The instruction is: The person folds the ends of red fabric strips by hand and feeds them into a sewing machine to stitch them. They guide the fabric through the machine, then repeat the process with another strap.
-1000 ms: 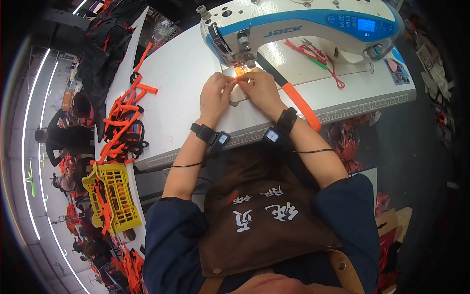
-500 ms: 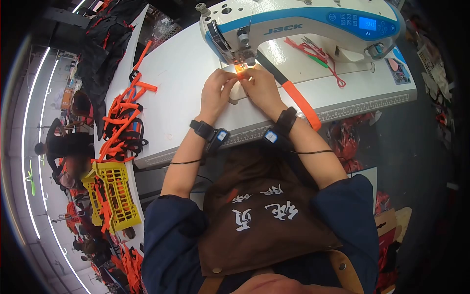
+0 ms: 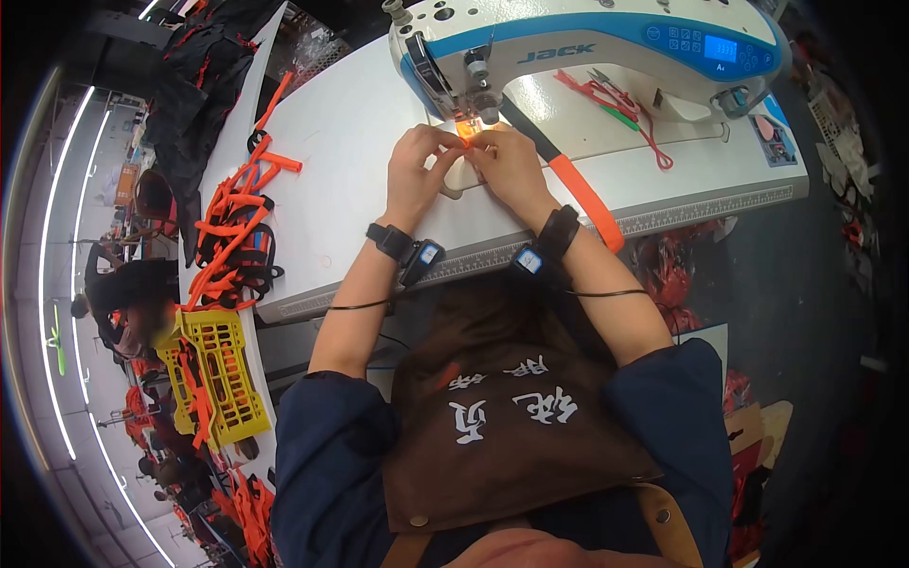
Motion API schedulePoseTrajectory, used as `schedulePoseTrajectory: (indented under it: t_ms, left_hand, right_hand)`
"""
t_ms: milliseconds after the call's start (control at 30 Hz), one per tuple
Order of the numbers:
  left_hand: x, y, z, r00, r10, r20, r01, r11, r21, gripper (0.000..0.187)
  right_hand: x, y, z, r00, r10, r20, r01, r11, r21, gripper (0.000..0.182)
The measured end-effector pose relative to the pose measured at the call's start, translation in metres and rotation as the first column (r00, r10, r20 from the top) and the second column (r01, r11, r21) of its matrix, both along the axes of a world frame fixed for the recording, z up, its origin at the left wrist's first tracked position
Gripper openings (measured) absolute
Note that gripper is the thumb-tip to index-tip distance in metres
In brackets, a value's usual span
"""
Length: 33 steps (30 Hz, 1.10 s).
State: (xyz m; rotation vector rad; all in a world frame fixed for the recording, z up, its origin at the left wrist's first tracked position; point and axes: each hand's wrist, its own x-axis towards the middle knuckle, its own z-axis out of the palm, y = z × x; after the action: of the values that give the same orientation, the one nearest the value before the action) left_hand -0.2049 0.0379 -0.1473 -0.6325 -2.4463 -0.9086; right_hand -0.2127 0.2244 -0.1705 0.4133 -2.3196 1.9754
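My left hand [image 3: 418, 170] and my right hand [image 3: 512, 172] meet just in front of the sewing machine's [image 3: 592, 52] needle area. Both pinch a small piece of orange strap [image 3: 467, 142] between thumb and fingertips, under the bright lamp. Most of the piece is hidden by my fingers and the presser foot. Beside my right hand, a black and orange strap [image 3: 582, 197] runs from behind the needle area and hangs over the table's front edge.
Orange straps [image 3: 232, 232] lie heaped at the table's left end, by a yellow basket [image 3: 225, 379]. Red-handled scissors [image 3: 611, 95] rest behind the strap on the machine bed. A ruler strip [image 3: 701, 206] lines the front edge. Another person [image 3: 133, 293] is at far left.
The camera view has shifted slightly. Both hands keep their pinch at the needle area, with hardly any visible movement.
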Motion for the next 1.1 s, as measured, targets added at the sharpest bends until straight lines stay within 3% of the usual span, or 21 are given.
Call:
schedulePoseTrajectory:
  t_ms: [200, 267, 367, 467, 567, 667, 867, 967, 1100]
  left_hand:
    - [0.000, -0.002, 0.009, 0.983, 0.045, -0.179, -0.095, 0.956, -0.278, 0.008]
    - [0.001, 0.000, 0.012, 0.978, 0.029, -0.205, -0.094, 0.945, -0.314, 0.008]
    - [0.005, 0.004, 0.014, 0.999, 0.031, -0.018, -0.033, 0.989, -0.142, 0.009]
    - [-0.001, -0.004, 0.005, 1.000, 0.018, 0.018, -0.017, 0.997, -0.073, 0.012]
    - [0.005, -0.001, 0.009, 0.993, 0.103, -0.063, -0.116, 0.960, -0.254, 0.013]
    - [0.007, 0.002, 0.009, 0.993, 0.102, -0.059, -0.114, 0.954, -0.276, 0.014]
    - [-0.002, 0.001, 0.007, 0.999, 0.032, -0.027, -0.035, 0.989, -0.142, 0.015]
    - [0.001, 0.000, 0.012, 0.996, 0.074, -0.056, -0.086, 0.964, -0.250, 0.015]
    - [0.002, 0.001, 0.011, 0.996, 0.069, -0.050, -0.080, 0.959, -0.271, 0.015]
  right_hand:
    - [0.004, 0.001, 0.009, 1.000, -0.027, -0.009, 0.027, 0.999, 0.023, 0.020]
    - [-0.001, 0.000, 0.000, 0.992, -0.057, -0.113, 0.068, 0.993, 0.094, 0.019]
    - [-0.001, 0.000, -0.001, 0.988, -0.062, -0.140, 0.072, 0.995, 0.071, 0.018]
    - [0.003, 0.000, 0.007, 0.994, -0.044, -0.099, 0.050, 0.997, 0.060, 0.018]
    - [0.001, -0.001, 0.002, 0.989, -0.061, -0.136, 0.072, 0.994, 0.080, 0.019]
    - [-0.001, -0.001, -0.002, 0.985, -0.067, -0.161, 0.082, 0.993, 0.090, 0.018]
    - [-0.001, 0.000, -0.002, 0.991, -0.073, -0.115, 0.081, 0.995, 0.066, 0.018]
    - [0.001, 0.000, 0.004, 0.993, -0.062, -0.102, 0.068, 0.996, 0.057, 0.018]
    - [0.000, -0.001, 0.002, 0.991, -0.059, -0.119, 0.066, 0.996, 0.061, 0.019]
